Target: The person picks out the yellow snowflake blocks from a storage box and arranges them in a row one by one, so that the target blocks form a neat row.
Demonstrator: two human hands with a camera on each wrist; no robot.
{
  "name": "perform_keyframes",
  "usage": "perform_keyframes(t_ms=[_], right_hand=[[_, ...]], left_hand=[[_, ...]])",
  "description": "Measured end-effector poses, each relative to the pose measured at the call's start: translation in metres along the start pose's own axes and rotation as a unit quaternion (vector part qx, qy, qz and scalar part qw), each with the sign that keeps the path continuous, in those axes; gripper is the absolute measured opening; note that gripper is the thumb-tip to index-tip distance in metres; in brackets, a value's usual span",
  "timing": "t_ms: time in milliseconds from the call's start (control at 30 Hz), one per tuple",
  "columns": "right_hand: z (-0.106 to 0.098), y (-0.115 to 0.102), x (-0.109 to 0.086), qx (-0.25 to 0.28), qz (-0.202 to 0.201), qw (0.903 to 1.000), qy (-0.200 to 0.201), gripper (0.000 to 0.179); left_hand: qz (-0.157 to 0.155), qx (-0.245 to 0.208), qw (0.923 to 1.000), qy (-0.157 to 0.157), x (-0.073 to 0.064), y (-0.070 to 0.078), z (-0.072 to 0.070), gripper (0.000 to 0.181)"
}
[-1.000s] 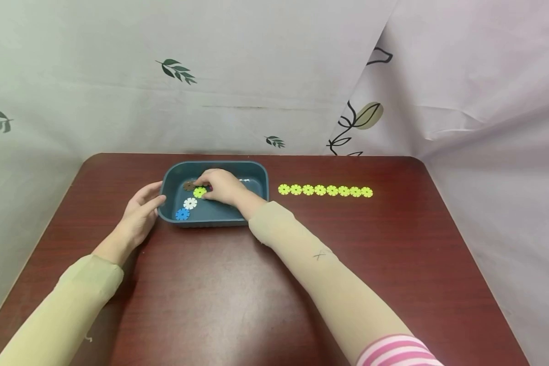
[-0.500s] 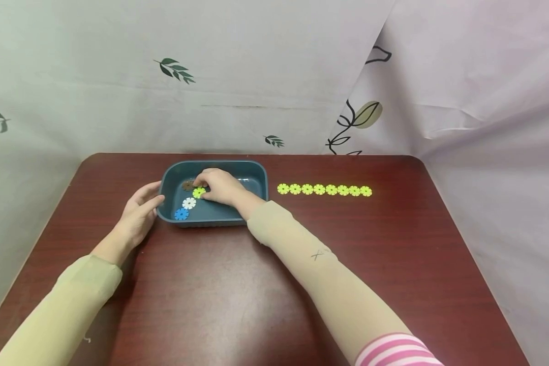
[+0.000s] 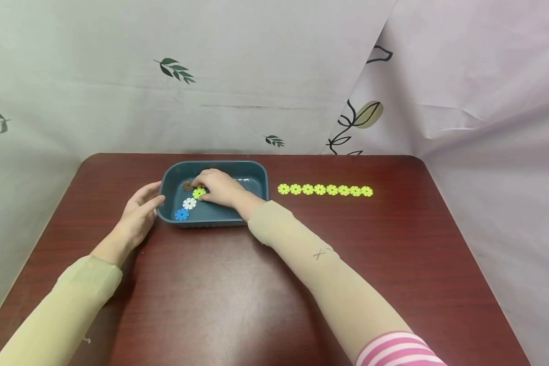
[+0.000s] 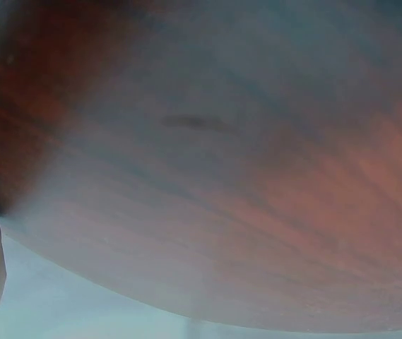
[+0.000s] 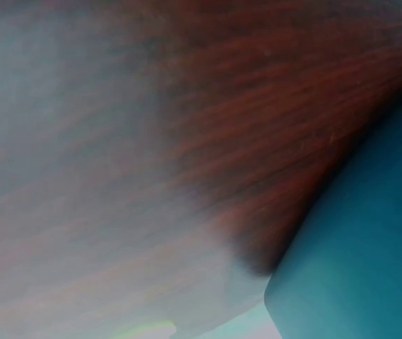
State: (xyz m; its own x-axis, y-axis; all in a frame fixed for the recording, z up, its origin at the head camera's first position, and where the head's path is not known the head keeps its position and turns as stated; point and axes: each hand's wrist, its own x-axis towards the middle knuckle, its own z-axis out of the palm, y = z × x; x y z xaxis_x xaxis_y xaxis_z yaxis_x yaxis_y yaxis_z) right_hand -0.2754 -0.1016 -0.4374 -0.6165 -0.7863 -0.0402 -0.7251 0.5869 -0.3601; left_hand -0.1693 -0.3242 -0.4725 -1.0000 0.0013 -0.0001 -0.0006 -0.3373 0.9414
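A blue-grey tray point(image 3: 215, 222) lies near the back of the table. My left hand point(image 3: 137, 213) holds its left end, thumb at the rim and fingers along the outside. My right hand point(image 3: 220, 189) reaches inside with curled fingers, its thumb and index finger around a yellow-green snowflake disc point(image 3: 199, 193). Another bit of yellow-green shows under those fingers. A brown disc point(image 3: 187, 186) lies by the index fingertip. Nearer the front left corner are a white disc point(image 3: 189, 204) and a blue disc point(image 3: 182, 214). The palm hides part of the tray floor.
Right of the tray, a straight row of several yellow-green snowflake discs point(image 3: 319, 189) runs along the dark red wooden table point(image 3: 393, 254). Pale cloth with leaf prints point(image 3: 178, 70) hangs behind and beside the table. Both wrist views are mostly blurred.
My right thumb has shifted very slightly over the yellow-green disc. The left hand, the tray and the row of discs stay in place.
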Motion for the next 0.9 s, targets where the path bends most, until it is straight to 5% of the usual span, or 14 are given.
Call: perform_keyframes(t_ms=[900], right_hand=[[-0.0006,0.0005,-0.0046,0.041,0.003,0.9985,0.036,0.024]], left_hand=[[0.002,-0.003,1.0,0.001,-0.0008,0.0007,0.0007,0.037]])
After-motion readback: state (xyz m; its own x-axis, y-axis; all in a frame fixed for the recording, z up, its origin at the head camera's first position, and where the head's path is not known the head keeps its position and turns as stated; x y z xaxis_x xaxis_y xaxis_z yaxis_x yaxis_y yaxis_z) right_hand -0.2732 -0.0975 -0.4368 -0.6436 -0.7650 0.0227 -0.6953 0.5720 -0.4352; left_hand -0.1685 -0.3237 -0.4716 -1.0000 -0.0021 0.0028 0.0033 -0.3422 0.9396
